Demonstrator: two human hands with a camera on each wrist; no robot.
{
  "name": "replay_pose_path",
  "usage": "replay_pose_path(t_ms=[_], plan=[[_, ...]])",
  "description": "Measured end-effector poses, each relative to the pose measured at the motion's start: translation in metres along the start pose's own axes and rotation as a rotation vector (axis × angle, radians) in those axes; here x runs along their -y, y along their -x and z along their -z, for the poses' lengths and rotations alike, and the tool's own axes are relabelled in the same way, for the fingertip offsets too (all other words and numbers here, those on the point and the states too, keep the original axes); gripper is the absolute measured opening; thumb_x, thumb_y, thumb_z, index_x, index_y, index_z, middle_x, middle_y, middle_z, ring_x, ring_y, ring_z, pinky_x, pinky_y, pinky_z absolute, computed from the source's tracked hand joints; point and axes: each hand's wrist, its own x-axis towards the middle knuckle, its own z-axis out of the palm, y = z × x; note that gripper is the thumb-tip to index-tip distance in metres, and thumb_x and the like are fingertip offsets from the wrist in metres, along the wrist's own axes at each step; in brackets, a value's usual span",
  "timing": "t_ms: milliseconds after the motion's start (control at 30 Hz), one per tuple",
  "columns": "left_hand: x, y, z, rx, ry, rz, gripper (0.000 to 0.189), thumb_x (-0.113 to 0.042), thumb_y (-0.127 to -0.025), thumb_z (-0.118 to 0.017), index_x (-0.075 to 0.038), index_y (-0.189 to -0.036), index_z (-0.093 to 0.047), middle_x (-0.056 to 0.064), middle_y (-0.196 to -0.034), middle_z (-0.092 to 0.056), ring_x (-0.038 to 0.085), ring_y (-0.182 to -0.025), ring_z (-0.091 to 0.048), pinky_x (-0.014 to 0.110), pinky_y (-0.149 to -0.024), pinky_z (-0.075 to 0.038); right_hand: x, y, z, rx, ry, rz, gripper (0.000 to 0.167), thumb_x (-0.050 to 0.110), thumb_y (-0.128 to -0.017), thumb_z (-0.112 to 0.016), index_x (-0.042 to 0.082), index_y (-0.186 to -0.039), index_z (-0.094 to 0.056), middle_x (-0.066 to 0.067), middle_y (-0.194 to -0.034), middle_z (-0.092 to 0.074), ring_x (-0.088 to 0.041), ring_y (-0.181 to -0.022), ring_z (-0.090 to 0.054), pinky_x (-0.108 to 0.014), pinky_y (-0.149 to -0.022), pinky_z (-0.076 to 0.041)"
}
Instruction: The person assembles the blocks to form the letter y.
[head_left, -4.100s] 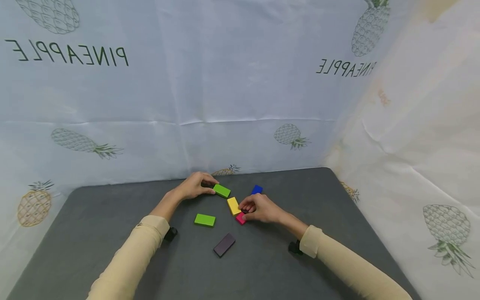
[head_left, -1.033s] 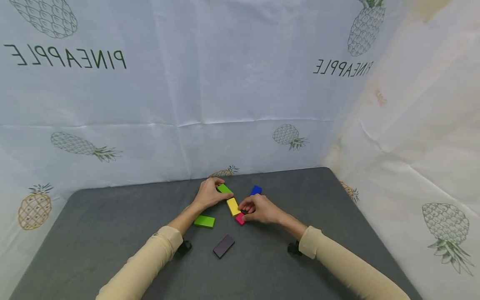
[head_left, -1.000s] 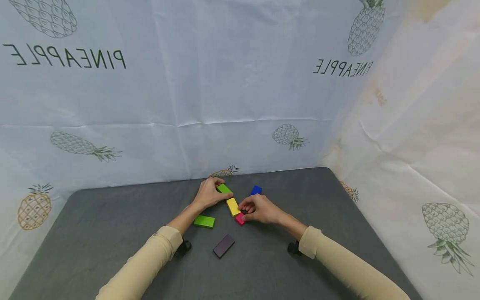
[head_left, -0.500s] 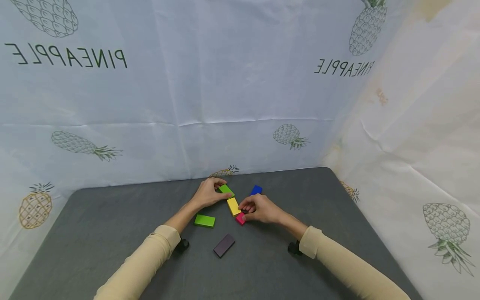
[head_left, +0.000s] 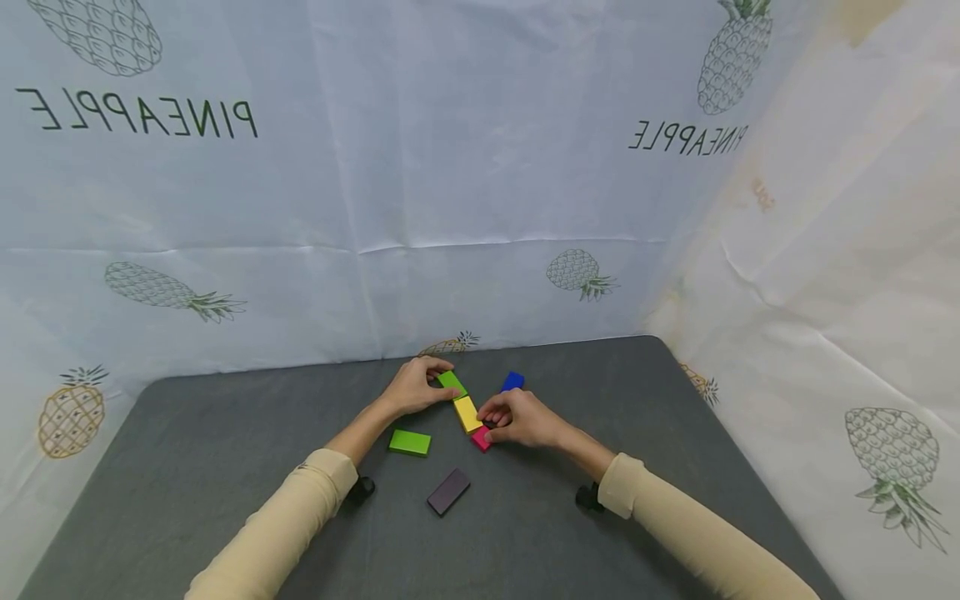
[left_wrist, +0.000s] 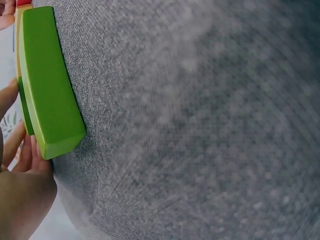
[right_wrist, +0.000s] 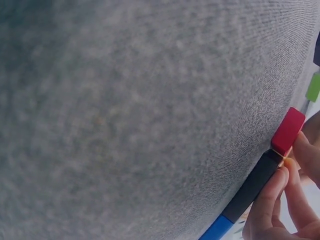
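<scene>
My left hand pinches a green block by its sides; the block's near end meets a yellow block. A red block sits at the yellow block's other end. My right hand holds at that corner, thumb on the red block, fingertips by a black block. In the head view, the hand mostly hides this black block. A blue block continues from it. In the left wrist view, a loose green block stands before the left hand.
The loose green block lies left of the yellow block on the grey table. Nearer the front is a loose dark block. A white pineapple-print curtain hangs behind the table's far edge.
Over the past seconds my left hand has moved right, bringing the green block up to the yellow one and turning it more in line. My right hand has stayed put.
</scene>
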Motion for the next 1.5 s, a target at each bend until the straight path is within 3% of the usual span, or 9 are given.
replay_pose_path(t_ms=[600,767,1033,1500], plan=[[-0.0007,0.0018,0.0017,0.044,-0.002,-0.016,0.054,-0.028,-0.099,-0.080,0.001,-0.143,-0.067,0.025,-0.144,-0.066,0.041,-0.128,-0.066,0.056,-0.109,-0.055,-0.0026,-0.0001,-0.0029,-0.014,0.010,0.029,0.026,0.007,-0.094,-0.083,0.001,-0.119,-0.079,-0.010,-0.112,-0.079,-0.008,-0.094,-0.070,-0.023,-0.085,-0.062],[-0.0013,0.0030,0.0021,0.049,-0.005,-0.015,0.053,-0.026,-0.100,-0.079,0.001,-0.144,-0.067,0.024,-0.144,-0.066,0.041,-0.127,-0.066,0.056,-0.109,-0.055,-0.0004,-0.0002,-0.0025,-0.007,-0.001,0.001,0.026,0.008,-0.095,-0.083,0.002,-0.120,-0.079,-0.010,-0.114,-0.079,-0.009,-0.096,-0.070,-0.022,-0.085,-0.061],[-0.0023,0.0041,0.0019,0.049,-0.004,0.010,0.053,-0.027,-0.100,-0.079,-0.001,-0.145,-0.067,0.023,-0.146,-0.065,0.041,-0.129,-0.065,0.056,-0.110,-0.054,-0.0015,0.0004,-0.0008,-0.002,-0.001,-0.010,0.026,0.009,-0.095,-0.084,0.003,-0.120,-0.079,-0.010,-0.115,-0.079,-0.008,-0.096,-0.069,-0.021,-0.085,-0.060],[0.0003,0.0044,-0.0001,0.035,0.005,-0.008,0.054,-0.027,-0.100,-0.079,0.002,-0.145,-0.066,0.024,-0.146,-0.066,0.042,-0.131,-0.065,0.056,-0.112,-0.053,0.0001,0.0014,-0.0009,-0.003,-0.007,0.017,0.026,0.008,-0.095,-0.083,0.002,-0.120,-0.079,-0.012,-0.114,-0.079,-0.013,-0.097,-0.073,-0.022,-0.085,-0.062]])
